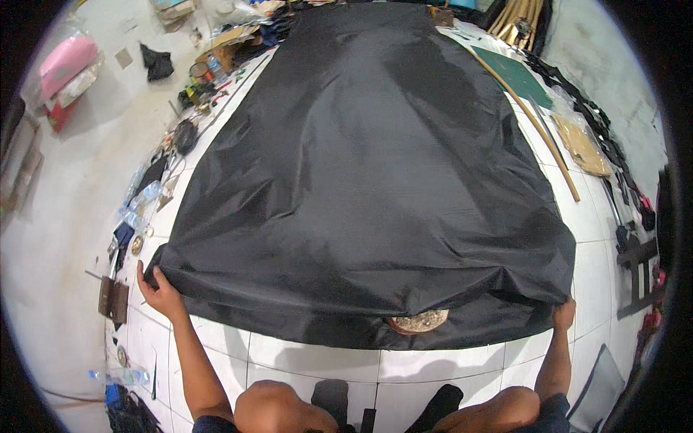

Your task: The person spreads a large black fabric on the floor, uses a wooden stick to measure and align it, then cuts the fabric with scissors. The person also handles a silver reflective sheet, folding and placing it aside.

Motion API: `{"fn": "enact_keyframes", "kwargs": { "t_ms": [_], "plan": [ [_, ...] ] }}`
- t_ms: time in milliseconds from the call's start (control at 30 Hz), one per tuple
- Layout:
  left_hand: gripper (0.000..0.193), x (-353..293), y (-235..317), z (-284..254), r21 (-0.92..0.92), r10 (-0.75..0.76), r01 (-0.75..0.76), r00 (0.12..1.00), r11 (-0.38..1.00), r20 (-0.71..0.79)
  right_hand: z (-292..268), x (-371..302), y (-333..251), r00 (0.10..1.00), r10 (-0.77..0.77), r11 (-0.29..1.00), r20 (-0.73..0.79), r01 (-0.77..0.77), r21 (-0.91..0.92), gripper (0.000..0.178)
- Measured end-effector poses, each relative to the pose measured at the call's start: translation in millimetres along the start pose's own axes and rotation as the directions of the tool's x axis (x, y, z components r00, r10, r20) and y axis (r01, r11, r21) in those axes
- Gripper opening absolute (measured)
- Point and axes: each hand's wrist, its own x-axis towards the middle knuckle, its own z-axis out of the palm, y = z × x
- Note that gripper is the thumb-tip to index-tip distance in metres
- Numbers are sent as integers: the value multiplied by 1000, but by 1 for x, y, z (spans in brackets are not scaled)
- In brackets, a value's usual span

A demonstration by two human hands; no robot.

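Observation:
A wide black fabric sheet lies spread over the white tiled floor, wrinkled, reaching far ahead of me. Along its near edge an upper layer lies over a lower one. At the near left corner, my left hand has the fabric between its fingers. My right hand is closed on the near right corner, its fingertips partly hidden. Between the layers, right of the middle, a round object with a reddish rim and a speckled pale top shows, partly covered by the upper layer.
A wooden stick and green mat lie along the right side, near a plastic-wrapped tan package. Bottles, tools and scraps line the left wall. A dark grey panel lies at the lower right. My knees are close to the near edge.

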Motion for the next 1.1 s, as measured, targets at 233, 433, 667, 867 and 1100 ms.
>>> {"fn": "enact_keyframes", "kwargs": {
  "t_ms": [233, 433, 667, 867, 1100],
  "plan": [
    [62, -64, -107, -30, -175, -512, 512, 858, 841, 53, -29, 10, 10, 997, 1, 984, -77, 13, 180, 35],
    [70, -56, -201, -6, -19, -634, 640, 757, 768, -157, 5, -3, 8, 974, -147, 954, -174, 186, 235, 46],
    [74, -149, -107, 25, -232, -625, 973, 185, 6, 759, 19, -10, -42, 997, 43, 936, -64, -17, 352, 61],
    [37, -213, -144, 45, 20, -758, 984, 122, 175, 641, 14, 19, -37, 959, 148, 873, -242, -12, 487, 46],
    [62, -220, -92, 72, 79, -837, 966, 171, 247, 520, -6, 67, -15, 886, 92, 862, -454, 157, 482, 40]
  ]
}}
